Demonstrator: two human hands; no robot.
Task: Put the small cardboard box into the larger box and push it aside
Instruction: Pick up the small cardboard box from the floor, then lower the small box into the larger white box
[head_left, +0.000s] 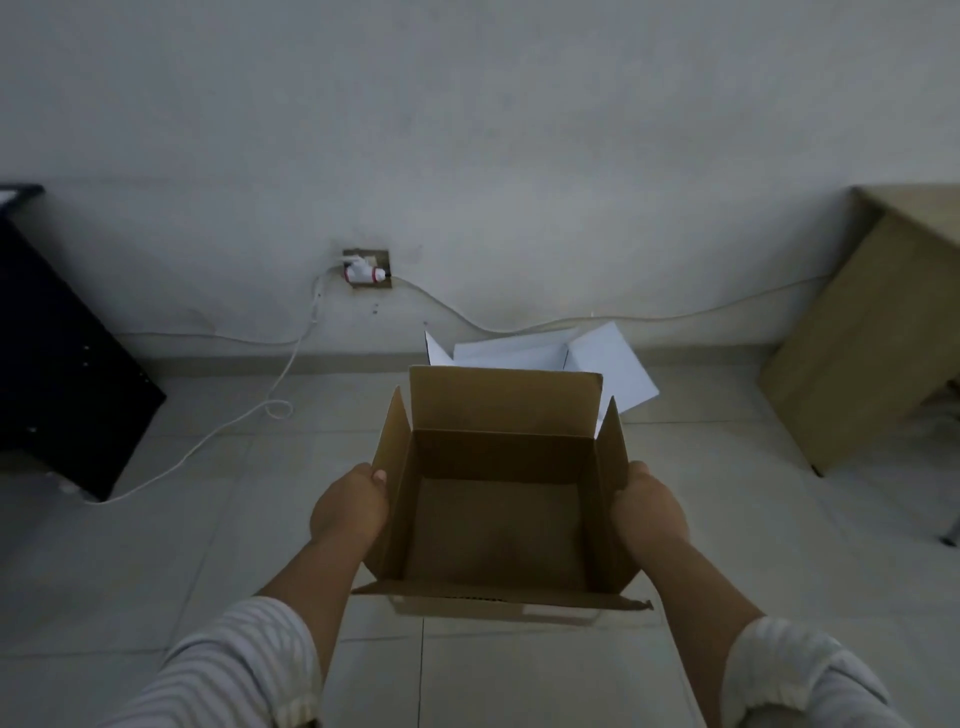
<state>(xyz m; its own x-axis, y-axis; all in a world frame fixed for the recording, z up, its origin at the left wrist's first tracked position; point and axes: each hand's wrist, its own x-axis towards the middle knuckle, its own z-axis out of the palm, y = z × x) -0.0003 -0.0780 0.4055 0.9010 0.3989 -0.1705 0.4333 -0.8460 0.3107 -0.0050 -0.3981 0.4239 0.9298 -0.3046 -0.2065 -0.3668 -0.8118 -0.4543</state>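
box open, flaps up, held over floor; left hand and right hand pressed on its side flaps

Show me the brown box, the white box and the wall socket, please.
brown box (498, 525), head view, on its inside floor.
white box (608, 358), head view, on its right flap.
wall socket (365, 270), head view, on the white plug in it.
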